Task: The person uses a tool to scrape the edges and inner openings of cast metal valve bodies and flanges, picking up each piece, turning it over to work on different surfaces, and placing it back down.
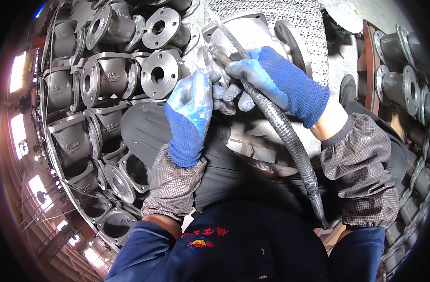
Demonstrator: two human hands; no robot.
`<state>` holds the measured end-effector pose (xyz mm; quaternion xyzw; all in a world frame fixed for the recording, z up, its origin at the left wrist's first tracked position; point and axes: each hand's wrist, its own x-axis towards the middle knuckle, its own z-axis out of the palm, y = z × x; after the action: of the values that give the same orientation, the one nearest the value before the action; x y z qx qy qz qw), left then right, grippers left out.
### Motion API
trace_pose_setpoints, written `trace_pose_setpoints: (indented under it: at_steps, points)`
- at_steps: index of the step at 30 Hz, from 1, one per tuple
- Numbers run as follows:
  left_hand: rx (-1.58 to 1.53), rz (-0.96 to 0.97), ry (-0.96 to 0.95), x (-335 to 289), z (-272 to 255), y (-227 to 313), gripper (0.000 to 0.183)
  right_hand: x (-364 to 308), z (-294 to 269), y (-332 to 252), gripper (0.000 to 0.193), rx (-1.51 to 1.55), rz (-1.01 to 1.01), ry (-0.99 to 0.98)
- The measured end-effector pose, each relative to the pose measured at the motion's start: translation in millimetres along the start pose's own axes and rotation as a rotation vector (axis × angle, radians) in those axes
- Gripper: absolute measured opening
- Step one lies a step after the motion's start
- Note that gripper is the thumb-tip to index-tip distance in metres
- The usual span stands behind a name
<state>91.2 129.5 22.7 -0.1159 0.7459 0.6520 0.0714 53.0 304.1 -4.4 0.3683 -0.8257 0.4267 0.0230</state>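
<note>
My right hand (271,77), in a blue knitted glove with a pale coated palm, is closed round the upper end of a black, tape-wrapped hose (295,134). The hose runs down past my right forearm. A brownish metal tip (219,55) sticks out ahead of that hand, and a long grey tapered bar (226,33) slants up beside it. My left hand (191,101), gloved alike, has its fingers pinched together close to the tip. Whatever they grip is hidden. Just beyond both hands lies a grey cast-metal valve body (243,30) with a round flange (292,47).
Rows of grey flanged valve castings (109,77) are stacked at the left. More flanged castings (398,89) stand at the right by a rusty red metal upright (370,66). A textured metal mesh surface (314,28) lies at the far side. My legs (149,131) are beneath my hands.
</note>
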Motion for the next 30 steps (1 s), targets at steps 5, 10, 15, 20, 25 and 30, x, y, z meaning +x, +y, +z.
trace_pose_setpoints:
  at_steps: [5, 10, 15, 20, 25, 30]
  points:
    - [-0.044, -0.007, -0.012, -1.2, -7.5, 1.9, 0.025, 15.7, 6.6, 2.1, 0.021, -0.217, 0.046, -0.203]
    - [0.085, 0.112, -0.042, 2.2, -7.1, -2.3, 0.025, 13.5, 13.4, 3.0, 0.022, -0.134, 0.121, -0.155]
    - [-0.056, 0.02, -0.06, 1.4, -7.4, -1.0, 0.024, 13.6, -1.0, 3.4, 0.018, -0.041, 0.058, -0.146]
    - [-0.082, -0.012, -0.055, 1.8, -8.6, -0.3, 0.024, 20.3, 1.5, -4.1, 0.017, -0.054, 0.158, -0.25]
    - [-0.009, 0.008, -0.081, 2.1, -8.9, 2.7, 0.023, 18.4, 13.0, -15.5, 0.022, -0.045, 0.483, -0.376]
    - [0.046, 0.107, -0.071, 1.7, -11.0, -0.5, 0.023, 18.3, 4.0, -38.8, 0.023, 0.2, 0.613, -0.26]
